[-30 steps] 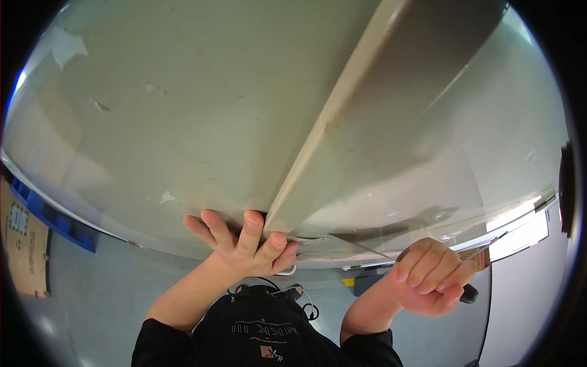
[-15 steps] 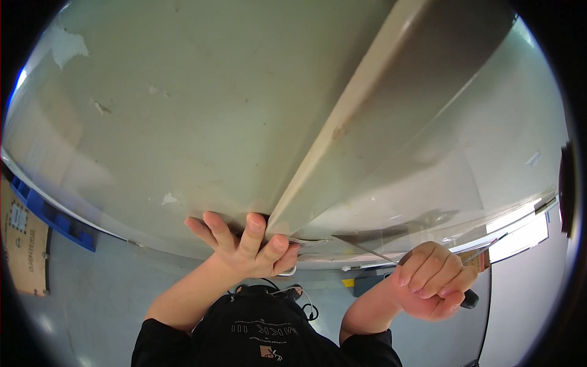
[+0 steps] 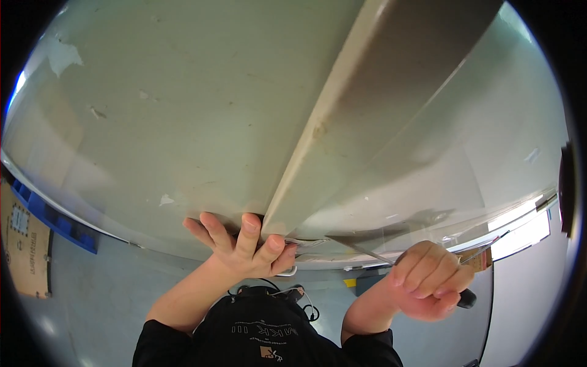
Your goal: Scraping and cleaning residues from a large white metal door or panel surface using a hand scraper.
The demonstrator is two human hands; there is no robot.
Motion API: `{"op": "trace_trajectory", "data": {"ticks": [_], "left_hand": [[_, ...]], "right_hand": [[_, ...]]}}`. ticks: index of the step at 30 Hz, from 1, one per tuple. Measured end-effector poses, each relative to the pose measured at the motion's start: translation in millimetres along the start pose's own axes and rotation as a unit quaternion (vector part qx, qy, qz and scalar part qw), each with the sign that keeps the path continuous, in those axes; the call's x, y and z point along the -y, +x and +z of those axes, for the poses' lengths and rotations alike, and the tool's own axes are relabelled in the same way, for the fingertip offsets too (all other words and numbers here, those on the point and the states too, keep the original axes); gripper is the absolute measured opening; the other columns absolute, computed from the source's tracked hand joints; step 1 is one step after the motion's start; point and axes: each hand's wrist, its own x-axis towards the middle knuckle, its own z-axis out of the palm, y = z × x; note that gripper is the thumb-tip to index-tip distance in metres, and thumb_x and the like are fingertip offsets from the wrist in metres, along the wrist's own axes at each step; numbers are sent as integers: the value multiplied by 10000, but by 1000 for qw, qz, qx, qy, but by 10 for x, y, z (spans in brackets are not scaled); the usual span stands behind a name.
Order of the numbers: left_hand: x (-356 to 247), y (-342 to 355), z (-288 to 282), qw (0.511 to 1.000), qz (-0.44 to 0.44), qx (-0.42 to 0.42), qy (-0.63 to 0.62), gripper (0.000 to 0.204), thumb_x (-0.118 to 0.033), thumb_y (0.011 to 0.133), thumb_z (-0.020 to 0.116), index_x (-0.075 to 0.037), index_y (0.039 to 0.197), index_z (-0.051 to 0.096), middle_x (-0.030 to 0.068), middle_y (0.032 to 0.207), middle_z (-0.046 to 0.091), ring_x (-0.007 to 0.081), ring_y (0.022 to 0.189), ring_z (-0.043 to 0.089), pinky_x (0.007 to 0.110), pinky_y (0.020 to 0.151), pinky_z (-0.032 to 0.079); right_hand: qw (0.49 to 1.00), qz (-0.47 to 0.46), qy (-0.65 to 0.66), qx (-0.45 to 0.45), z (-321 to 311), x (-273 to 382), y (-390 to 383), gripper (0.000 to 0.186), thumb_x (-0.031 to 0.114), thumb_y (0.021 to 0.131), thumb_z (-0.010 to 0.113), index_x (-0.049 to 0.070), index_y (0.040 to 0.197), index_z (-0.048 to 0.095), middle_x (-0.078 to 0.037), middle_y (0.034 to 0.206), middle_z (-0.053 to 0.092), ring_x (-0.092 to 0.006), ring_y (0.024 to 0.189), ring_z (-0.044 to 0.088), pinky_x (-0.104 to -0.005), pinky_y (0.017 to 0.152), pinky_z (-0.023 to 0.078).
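Observation:
My left hand [image 3: 244,248] is at the near edge of a broad, glossy pale green surface [image 3: 159,122]. Its fingers are spread, with the fingertips beside the near end of a long pale ridge [image 3: 312,134]. Whether they press on it is hard to tell. To the right, my right hand [image 3: 431,278] is closed around a screwdriver-like tool. The tool's black handle end [image 3: 468,298] pokes out below the fist, and its thin metal shaft [image 3: 361,247] slants left toward the ridge's near end. A dark shadow or reflection lies beyond the tip.
A dark grey band [image 3: 422,55] runs along the ridge's right side. Torn whitish flakes [image 3: 64,58] mark the surface. At far left are a cardboard box [image 3: 29,251] and a blue pallet-like piece [image 3: 55,220] on the grey floor [image 3: 116,293]. Behind my right hand stands a pale wall [image 3: 532,275].
The surface and its ridge appear shifted slightly left in the picture. My right hand and the tool have moved slightly left too; both hands keep their pose.

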Motion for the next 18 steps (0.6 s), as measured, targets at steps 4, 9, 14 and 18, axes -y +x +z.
{"op": "trace_trajectory", "data": {"ticks": [4,9,14,18], "left_hand": [[-5,13,-6,1000,3,1,-1,885,-569,983,410,-133,1683,87,306,1692,128,664,1497,21,785,1147,-20],[-50,-7,88,997,-48,-61,-15,711,-562,1021,339,-276,1665,240,173,1696,266,623,1508,130,774,1173,-27],[-73,7,93,997,-46,-65,-19,718,-558,1018,347,-269,1667,237,176,1694,272,618,1510,135,767,1180,-21],[-47,-11,94,997,-45,-63,-18,729,-550,1015,354,-254,1669,229,176,1694,271,615,1512,134,763,1183,-12]], "right_hand": [[1000,-20,7,-7,-4,-37,19,299,184,1015,633,75,823,430,-46,591,498,-167,423,464,-328,406,458],[1000,-2,2,4,12,-1,30,291,171,1009,633,74,823,431,-44,592,497,-166,424,469,-328,409,461],[1000,3,15,-2,35,-45,20,294,177,1009,642,72,827,437,-53,604,512,-172,419,472,-332,411,461],[1000,7,9,9,38,-26,37,293,183,1014,639,76,828,439,-51,603,503,-178,413,458,-335,410,462]]}}
